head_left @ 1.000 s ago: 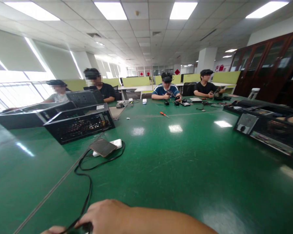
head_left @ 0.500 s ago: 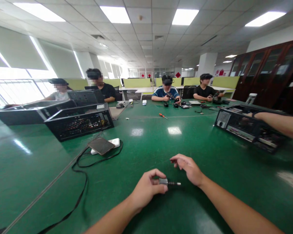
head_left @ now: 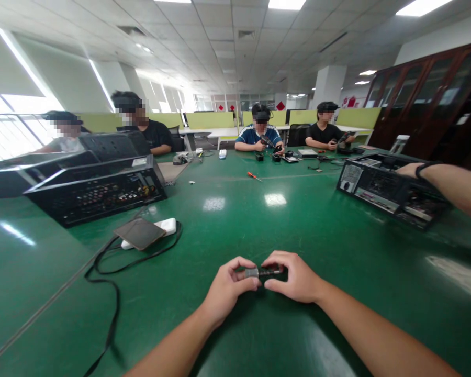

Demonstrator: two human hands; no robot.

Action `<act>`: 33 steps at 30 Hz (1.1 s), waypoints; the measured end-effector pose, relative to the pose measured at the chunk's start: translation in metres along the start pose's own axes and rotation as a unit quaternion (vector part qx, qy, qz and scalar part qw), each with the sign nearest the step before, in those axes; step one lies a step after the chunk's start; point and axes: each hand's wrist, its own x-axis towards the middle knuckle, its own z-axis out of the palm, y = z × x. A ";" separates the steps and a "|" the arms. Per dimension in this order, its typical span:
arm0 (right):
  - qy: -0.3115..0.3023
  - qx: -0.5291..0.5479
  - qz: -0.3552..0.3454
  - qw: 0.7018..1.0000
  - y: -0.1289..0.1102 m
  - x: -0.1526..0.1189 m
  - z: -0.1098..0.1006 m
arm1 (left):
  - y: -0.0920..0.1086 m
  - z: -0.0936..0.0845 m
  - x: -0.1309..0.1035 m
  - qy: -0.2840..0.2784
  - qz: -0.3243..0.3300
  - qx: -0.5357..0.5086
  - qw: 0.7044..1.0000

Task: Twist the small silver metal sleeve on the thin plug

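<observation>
My left hand (head_left: 228, 289) and my right hand (head_left: 293, 277) meet over the green table (head_left: 337, 251), both gripping one small metal plug-like part (head_left: 259, 272). Its grey barrel is pinched in my left fingers. My right fingers close over its thin dark tip. The part is held just above the table surface, in front of me.
A phone on a white power strip (head_left: 145, 232) with a black cable (head_left: 113, 293) lies left. An open black computer case (head_left: 98, 188) stands beyond it. Another case (head_left: 384, 188) is at right, with a co-worker's arm (head_left: 451, 183) on it. Several people sit at the far side; an orange screwdriver (head_left: 253, 176) lies mid-table.
My right hand moved left and closed on the tip of the part held by my left hand. The view tilted slightly downward.
</observation>
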 end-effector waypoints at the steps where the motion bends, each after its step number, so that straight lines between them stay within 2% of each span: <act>1: -0.002 -0.007 0.000 1.000 -0.002 0.000 0.002 | 0.000 0.000 0.001 -0.005 -0.003 -0.003 1.000; 6: 0.007 -0.003 0.005 1.000 -0.004 -0.001 0.011 | -0.002 -0.001 0.002 -0.012 -0.009 -0.008 1.000; 15: 0.022 0.018 0.041 0.999 0.000 -0.002 0.011 | -0.001 0.001 0.000 -0.001 -0.028 -0.020 0.999; 33: 0.013 -0.038 0.011 0.999 -0.003 -0.003 0.004 | -0.003 -0.003 0.005 -0.031 -0.012 -0.034 0.999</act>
